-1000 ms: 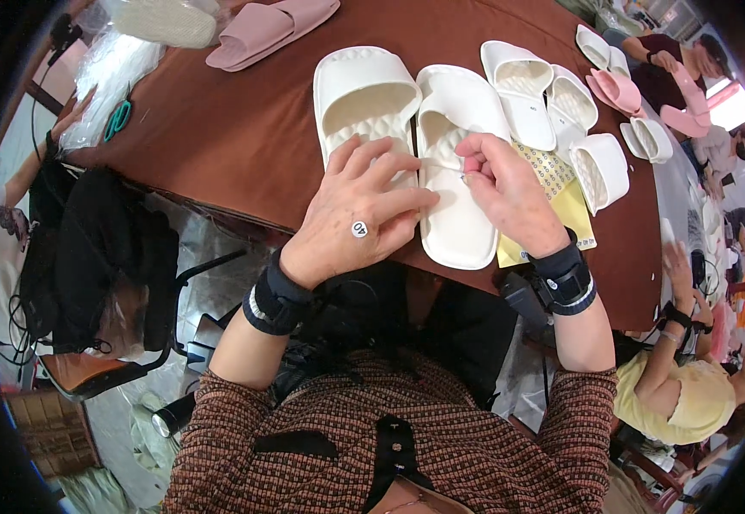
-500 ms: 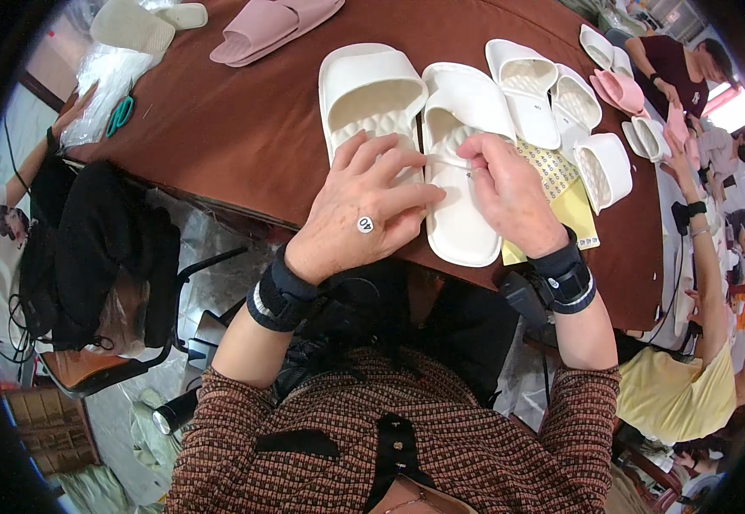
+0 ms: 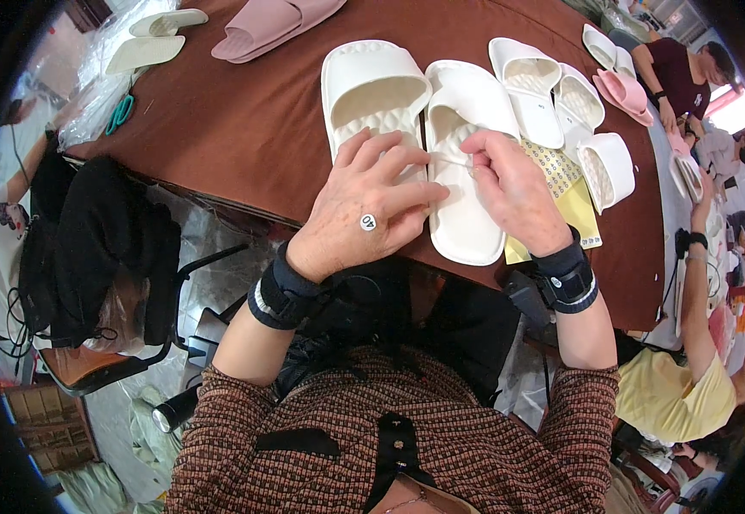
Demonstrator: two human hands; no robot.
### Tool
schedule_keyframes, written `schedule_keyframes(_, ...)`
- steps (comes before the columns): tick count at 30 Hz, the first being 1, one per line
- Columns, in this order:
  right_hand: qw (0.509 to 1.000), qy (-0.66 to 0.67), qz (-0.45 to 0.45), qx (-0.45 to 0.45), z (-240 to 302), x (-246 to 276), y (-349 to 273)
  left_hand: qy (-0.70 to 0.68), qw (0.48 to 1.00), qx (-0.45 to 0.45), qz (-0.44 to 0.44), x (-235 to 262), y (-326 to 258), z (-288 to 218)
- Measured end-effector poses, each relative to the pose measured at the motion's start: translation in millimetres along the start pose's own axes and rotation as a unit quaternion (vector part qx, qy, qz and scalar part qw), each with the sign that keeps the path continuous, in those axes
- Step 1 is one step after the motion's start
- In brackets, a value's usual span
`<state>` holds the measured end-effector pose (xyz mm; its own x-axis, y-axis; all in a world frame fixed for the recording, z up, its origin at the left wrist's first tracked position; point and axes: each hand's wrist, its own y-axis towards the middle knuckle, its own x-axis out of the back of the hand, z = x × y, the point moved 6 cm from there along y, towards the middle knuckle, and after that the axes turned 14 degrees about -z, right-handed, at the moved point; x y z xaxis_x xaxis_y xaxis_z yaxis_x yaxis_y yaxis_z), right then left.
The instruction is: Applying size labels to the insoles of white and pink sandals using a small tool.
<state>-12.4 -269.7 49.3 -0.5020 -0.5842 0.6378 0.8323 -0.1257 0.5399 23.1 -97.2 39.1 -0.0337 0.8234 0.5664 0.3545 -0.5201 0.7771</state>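
Observation:
A pair of white slide slippers lies at the table's near edge: a left slipper (image 3: 378, 77) and a right slipper (image 3: 468, 224). My left hand (image 3: 367, 206) rests over the left slipper, fingers spread, one finger reaching onto the right slipper's footbed. A small round white sticker (image 3: 368, 223) is on the back of that hand. My right hand (image 3: 514, 193) is over the right slipper's edge, thumb and forefinger pinched at the strap opening. Whatever is in the pinch is too small to make out. A yellow sticker sheet (image 3: 571, 204) lies partly under the right hand.
More white slippers (image 3: 608, 171) stand to the right on the brown cloth-covered table (image 3: 218, 111). Pink slippers (image 3: 269, 30) and teal scissors (image 3: 120, 114) are at the far left. A chair with black clothing (image 3: 102, 248) stands left. Co-workers (image 3: 676, 390) work on the right.
My hands stay nearly in place. The pale slippers at the far left have turned over, and the co-worker's arm on the right has lowered.

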Motion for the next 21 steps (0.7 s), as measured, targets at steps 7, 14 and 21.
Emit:
schedule_keyframes(7, 0.998, -0.029, -0.008, 0.048, 1.4, -3.3, -0.1, 0.005, 1.0, 0.0, 0.003, -0.4, -0.3, 0.4)
schedule_keyframes(14, 0.996, 0.072, -0.016, -0.041, -11.6, 5.6, -0.3, 0.008, 1.0, 0.001, 0.005, -0.1, 0.1, 0.1)
schedule_keyframes(21, 0.998, 0.058, 0.01, -0.031, -12.6, -0.7, -2.0, 0.004, 1.0, 0.0, 0.002, -0.1, 0.3, 0.2)
